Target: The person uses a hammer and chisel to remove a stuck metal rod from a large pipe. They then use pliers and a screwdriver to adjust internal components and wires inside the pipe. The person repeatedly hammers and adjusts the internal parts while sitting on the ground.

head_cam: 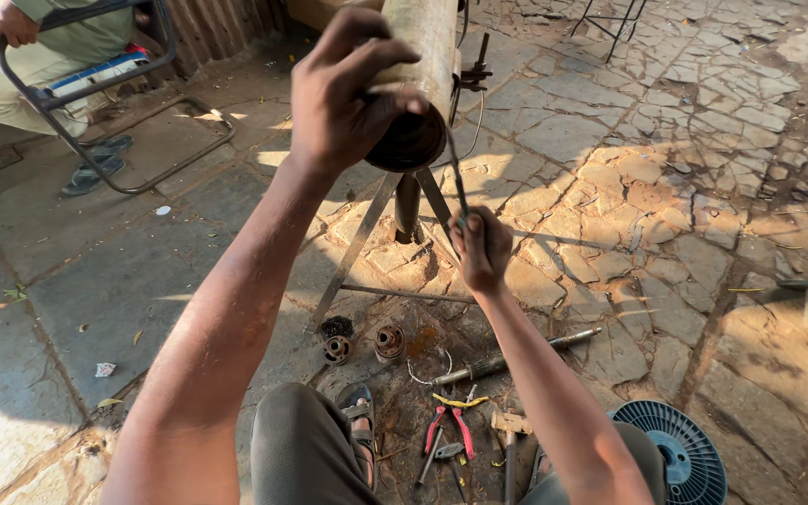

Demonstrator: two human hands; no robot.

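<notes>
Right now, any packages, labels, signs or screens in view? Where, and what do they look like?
None that can be made out: no packages, signs or screens.
Closest thing: a small white scrap on the paving at lower left, crumpled, too small to identify.
The left hand grips the metal cylinder; no label shows on it.
The right hand holds a thin rod-like tool at the cylinder's open end.

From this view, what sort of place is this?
Likely an outdoor repair yard or roadside workshop: cracked stone paving, hand tools such as red pliers scattered on the ground, and a metal cylinder on a stand, steadied by the left hand.
</notes>
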